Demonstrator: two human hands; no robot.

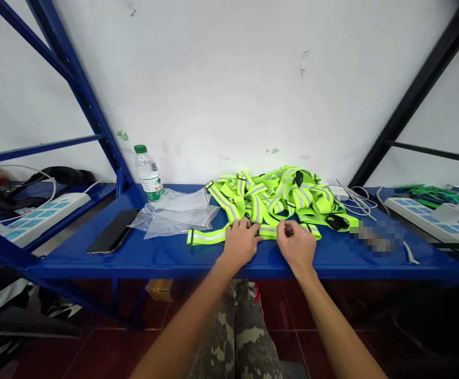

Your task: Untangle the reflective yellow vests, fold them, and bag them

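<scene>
The neon reflective strap (209,238), lower centre of the frame, looks light, soft and limp, probably easiest held flat near its dark end piece (190,237). The left grip (241,240) lies over its middle; the right grip (297,242) curls narrow farther right; whether either pinches the webbing I cannot tell. Beyond sit a loosely looped strap pile (258,204), smooth blue tabletop (198,263), clear crinkled bags (170,223) and, left of centre, an upright plastic bottle (149,173).

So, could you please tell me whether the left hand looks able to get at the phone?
Probably yes: nothing tall stands between the left hand and the phone, just thin plastic bags and a strap end.
</scene>
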